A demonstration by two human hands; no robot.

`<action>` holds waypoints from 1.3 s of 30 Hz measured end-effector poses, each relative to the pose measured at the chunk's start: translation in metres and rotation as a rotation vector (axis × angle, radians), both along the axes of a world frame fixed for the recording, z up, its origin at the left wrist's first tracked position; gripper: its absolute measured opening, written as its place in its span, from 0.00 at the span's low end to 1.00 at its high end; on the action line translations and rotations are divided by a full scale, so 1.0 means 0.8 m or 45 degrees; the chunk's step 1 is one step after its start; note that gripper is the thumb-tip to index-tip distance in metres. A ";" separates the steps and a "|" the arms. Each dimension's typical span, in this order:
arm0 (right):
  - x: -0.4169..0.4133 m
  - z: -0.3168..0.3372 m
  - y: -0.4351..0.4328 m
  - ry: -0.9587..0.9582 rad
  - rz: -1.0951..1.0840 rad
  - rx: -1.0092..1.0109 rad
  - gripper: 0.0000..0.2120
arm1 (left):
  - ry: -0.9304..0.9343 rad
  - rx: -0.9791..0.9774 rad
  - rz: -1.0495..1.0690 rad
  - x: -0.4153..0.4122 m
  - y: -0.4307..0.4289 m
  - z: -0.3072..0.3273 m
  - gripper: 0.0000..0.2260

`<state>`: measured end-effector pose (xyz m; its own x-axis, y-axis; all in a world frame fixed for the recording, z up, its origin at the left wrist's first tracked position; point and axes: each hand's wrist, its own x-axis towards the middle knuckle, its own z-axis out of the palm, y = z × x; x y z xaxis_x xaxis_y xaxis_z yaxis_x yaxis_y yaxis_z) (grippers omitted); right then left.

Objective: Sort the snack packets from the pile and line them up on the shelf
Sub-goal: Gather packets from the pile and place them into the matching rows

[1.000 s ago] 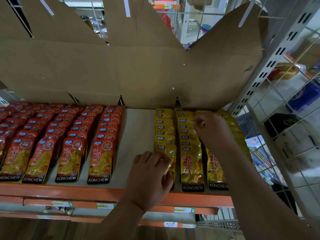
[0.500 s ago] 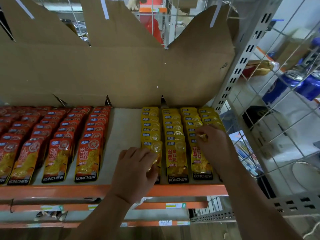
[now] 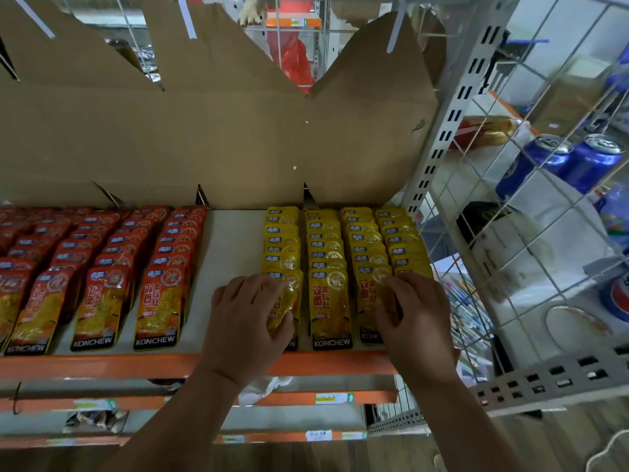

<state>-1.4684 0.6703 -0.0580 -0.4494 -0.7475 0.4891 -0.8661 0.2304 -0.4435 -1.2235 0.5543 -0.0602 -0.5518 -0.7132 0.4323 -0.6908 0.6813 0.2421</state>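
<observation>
the left hand [image 3: 246,321] lies palm down on the front yellow foil snack packet of the first yellow row [image 3: 285,299], fingers curled over its left edge and thumb pressing its lower part, so it grips this packet against the white shelf board with orange front rail [image 3: 235,253]. the right hand [image 3: 413,315] rests with spread fingers on the front packets of the third and fourth yellow rows [image 3: 369,301]; i cannot tell if it holds one or only presses them. between the two hands the second yellow row's front packet [image 3: 329,306] lies flat and free. four yellow rows run back from the rail to the brown cardboard sheet [image 3: 218,137] standing behind the shelf. left of the yellow rows, past a bare strip of board, lie rows of red-orange foil snack packets [image 3: 102,267]. right of the shelf, behind a white wire grid [image 3: 531,206], lie blue drink cans [image 3: 565,161].
</observation>
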 end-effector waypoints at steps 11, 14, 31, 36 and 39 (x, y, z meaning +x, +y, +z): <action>-0.002 -0.006 0.003 0.007 0.029 0.045 0.19 | -0.003 0.053 0.071 -0.001 0.002 0.000 0.20; -0.005 -0.007 0.004 0.001 0.044 0.050 0.16 | -0.004 0.053 0.086 -0.001 0.003 0.000 0.21; -0.004 -0.013 0.001 0.160 0.138 0.174 0.16 | 0.000 0.075 0.101 -0.001 0.003 -0.001 0.22; -0.003 -0.012 0.002 0.183 0.144 0.166 0.15 | 0.008 0.073 0.078 -0.001 0.002 -0.002 0.22; -0.002 -0.012 0.001 0.195 0.131 0.169 0.15 | 0.004 0.078 0.078 -0.001 0.002 -0.002 0.22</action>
